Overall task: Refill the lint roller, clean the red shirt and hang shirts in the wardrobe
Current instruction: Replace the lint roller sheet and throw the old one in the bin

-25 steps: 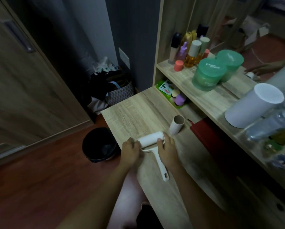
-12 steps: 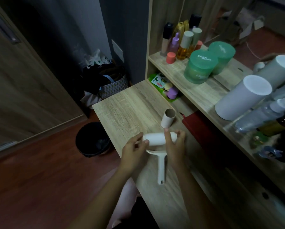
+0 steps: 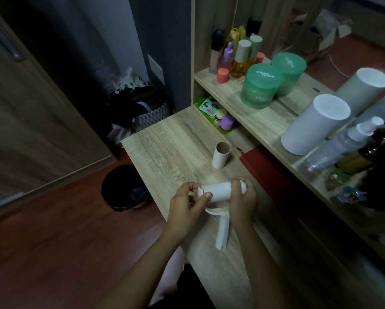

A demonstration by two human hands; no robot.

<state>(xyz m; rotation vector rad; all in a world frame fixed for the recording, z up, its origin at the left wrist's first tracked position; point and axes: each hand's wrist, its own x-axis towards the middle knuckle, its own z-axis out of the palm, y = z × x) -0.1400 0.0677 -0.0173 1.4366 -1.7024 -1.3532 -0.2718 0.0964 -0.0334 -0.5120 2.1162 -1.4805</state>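
A: Wood-grain worktop [image 3: 176, 139], dim room. Step?
B: Refill. White plastic lint roller [image 3: 218, 194] held just in front of the empty brown cardboard tube [image 3: 220, 155]. Left hand [image 3: 183, 208] fingers pinch the smooth white roll's end; right hand [image 3: 243, 201] grips the other end.
A: Next?
B: Probably push the roll fully home, then peel the wrapper.
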